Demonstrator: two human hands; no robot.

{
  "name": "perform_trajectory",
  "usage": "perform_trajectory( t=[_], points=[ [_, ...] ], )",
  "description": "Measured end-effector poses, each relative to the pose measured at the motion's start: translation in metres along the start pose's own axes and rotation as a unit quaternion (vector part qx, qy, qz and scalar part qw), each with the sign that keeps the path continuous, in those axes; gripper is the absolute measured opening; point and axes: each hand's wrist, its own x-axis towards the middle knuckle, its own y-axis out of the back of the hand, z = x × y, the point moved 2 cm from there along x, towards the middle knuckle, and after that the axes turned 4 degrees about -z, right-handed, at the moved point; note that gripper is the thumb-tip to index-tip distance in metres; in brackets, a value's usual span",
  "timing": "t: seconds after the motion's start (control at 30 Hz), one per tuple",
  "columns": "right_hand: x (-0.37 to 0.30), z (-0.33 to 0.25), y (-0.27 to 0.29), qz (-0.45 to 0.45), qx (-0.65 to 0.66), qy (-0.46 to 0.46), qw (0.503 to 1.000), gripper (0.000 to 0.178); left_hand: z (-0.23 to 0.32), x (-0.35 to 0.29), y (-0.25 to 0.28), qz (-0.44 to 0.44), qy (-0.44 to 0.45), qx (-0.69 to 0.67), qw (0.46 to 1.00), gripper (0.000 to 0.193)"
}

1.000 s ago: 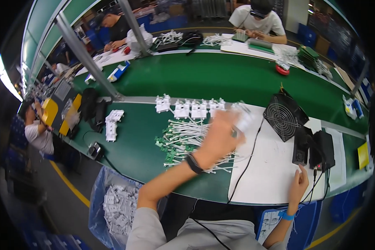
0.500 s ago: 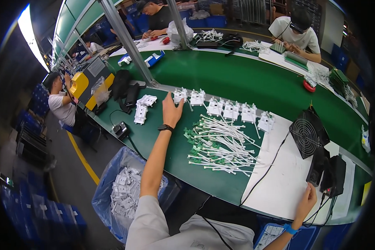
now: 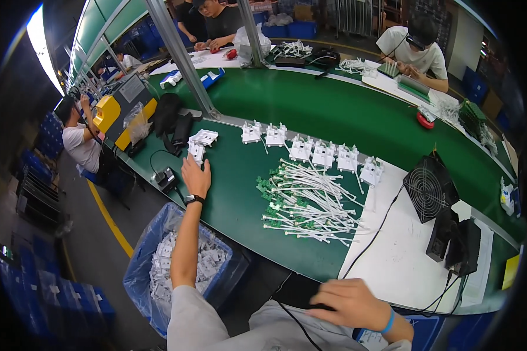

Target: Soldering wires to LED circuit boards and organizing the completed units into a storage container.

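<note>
My left hand (image 3: 196, 177) reaches to a small group of white plastic housings (image 3: 204, 138) at the left of the green table (image 3: 228, 193). Its fingers are stretched out at the near end of the lowest housing, thumb apart, and cover part of it. Close to my body, over the table's front edge, my right hand (image 3: 351, 303) is loosely curled, with a gap between thumb and fingers and nothing visible in it. Several more white housings (image 3: 300, 149) stand in a row along the far edge. In front of them lies a pile of white cables with small green boards (image 3: 310, 202).
A blue bin lined with plastic (image 3: 136, 275) holds many white parts below the table's left front. A black fan (image 3: 425, 190) and black power units (image 3: 465, 245) stand at the right, with loose cords. Beyond runs a green conveyor (image 3: 334, 105); co-workers sit across it and at left.
My left hand has moved from the left end of the housing row to the housings nearer left. My right hand has come left from beside the power units toward my body.
</note>
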Motion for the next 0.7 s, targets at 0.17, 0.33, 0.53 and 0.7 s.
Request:
perform_trajectory(
  t=[0.17,0.33,0.53,0.7],
  points=[
    [0.095,0.072,-0.021,0.094,-0.153,-0.01,0.984,0.016,0.017,-0.009,0.011,0.035,-0.022,-0.017,0.999,0.073],
    [0.111,0.159,-0.037,0.152,-0.322,-0.104,0.929,0.02,0.034,-0.016,0.029,0.055,-0.023,-0.042,0.997,0.078],
    [0.102,0.172,-0.036,0.138,-0.202,-0.144,0.959,0.018,0.064,-0.034,0.073,0.029,-0.023,-0.113,0.993,0.084],
    [0.098,0.169,-0.02,0.051,-0.141,-0.124,0.981,0.015,0.095,-0.046,0.079,0.006,-0.042,-0.208,0.977,0.087]
  ],
)
